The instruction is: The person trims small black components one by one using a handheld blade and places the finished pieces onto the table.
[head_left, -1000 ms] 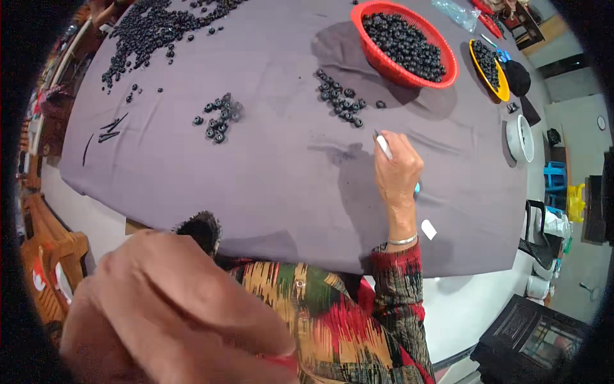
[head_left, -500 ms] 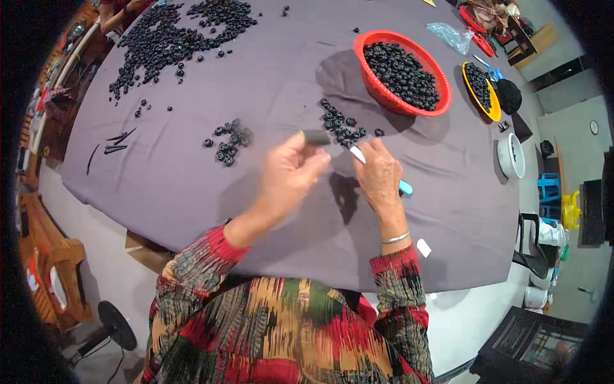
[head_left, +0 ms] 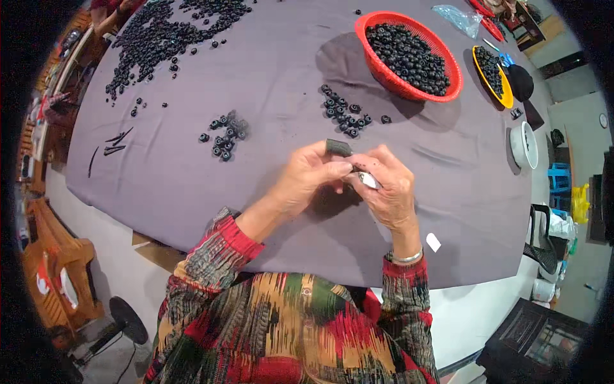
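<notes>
My two hands meet over the table's near middle. In my right hand point(head_left: 389, 192) is a small knife point(head_left: 368, 180); its pale blade shows by the fingers, and the palm covers its handle. My left hand point(head_left: 304, 182) is closed in a pinch against the right fingertips, on something small and dark that I cannot make out. A black cover point(head_left: 338, 148) wraps its index finger. Just beyond lies a loose group of small round black pieces with holes point(head_left: 348, 116), and a second cluster point(head_left: 222, 136) sits to the left.
A red basket point(head_left: 457, 86) full of black pieces stands at the far right, near a yellow plate point(head_left: 507, 96) and a white bowl point(head_left: 519, 148). A large spread of pieces point(head_left: 153, 51) covers the far left. Thin black strips point(head_left: 115, 150) and a white scrap point(head_left: 433, 242) lie nearer.
My hands, apart before, have come together. The right hand has turned, so the knife's turquoise handle end no longer shows. The view has shifted slightly.
</notes>
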The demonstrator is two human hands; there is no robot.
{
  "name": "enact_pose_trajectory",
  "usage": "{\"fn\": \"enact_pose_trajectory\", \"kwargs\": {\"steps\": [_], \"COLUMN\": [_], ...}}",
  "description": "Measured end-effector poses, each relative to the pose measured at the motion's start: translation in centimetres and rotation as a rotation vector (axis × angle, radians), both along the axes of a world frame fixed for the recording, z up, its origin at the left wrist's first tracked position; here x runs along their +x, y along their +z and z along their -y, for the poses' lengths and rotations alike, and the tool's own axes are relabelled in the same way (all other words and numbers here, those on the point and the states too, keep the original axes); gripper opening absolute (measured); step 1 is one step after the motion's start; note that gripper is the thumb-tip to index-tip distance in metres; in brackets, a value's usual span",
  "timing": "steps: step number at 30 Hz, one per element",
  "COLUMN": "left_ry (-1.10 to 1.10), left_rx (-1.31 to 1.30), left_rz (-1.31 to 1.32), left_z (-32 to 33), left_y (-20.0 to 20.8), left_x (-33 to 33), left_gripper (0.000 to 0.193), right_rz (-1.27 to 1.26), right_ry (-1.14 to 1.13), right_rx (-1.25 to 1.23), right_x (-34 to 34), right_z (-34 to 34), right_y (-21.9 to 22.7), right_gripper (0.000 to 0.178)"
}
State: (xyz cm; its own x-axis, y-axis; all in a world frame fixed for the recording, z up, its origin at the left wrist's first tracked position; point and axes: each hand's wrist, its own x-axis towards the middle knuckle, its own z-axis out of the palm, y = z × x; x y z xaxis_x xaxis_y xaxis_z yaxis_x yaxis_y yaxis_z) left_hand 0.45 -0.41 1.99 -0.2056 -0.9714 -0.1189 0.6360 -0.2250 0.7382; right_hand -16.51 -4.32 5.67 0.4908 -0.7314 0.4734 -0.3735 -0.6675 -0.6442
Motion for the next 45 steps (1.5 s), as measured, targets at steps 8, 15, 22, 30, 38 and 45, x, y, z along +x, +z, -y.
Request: {"fn": "enact_pose_trajectory", "kwargs": {"steps": [8, 15, 22, 30, 38, 45], "left_ry": [-0.094, -0.143, -0.025, -0.110, -0.015, 0.085], "left_rx": [0.040, 0.024, 0.079, 0.099, 0.067, -0.024], "left_rz": [-0.123, -0.281, -0.272, -0.239, -0.185, -0.156], "left_z": [-0.4, -0.7, -0.7, -0.3, -0.6, -0.5], "left_y": [-0.7, -0.5, -0.5, -0.8, 0.2, -0.3], "left_x": [0.1, 0.2, 0.1, 0.7, 0.5, 0.9], "left_gripper": [0.024, 0.020, 0.031, 0.029, 0.022, 0.019], "right_rz": [0.020, 0.074, 0.172, 0.148, 0.122, -0.005], "right_ry": [0.058, 0.067, 0.018, -0.032, -0.082, -0.086], "right_rx": [0.048, 0.092, 0.032, -0.307, -0.337, -0.159], "right_x": [0.1, 0.1, 0.8, 0.8, 1.1, 0.1], "right_z": [-0.5, -0.8, -1.2, -1.4, -2.1, -1.5], "right_y": [0.2, 0.0, -0.5, -1.8, -1.2, -0.5], "right_gripper": [0.025, 0.026, 0.031, 0.032, 0.029, 0.037]}}
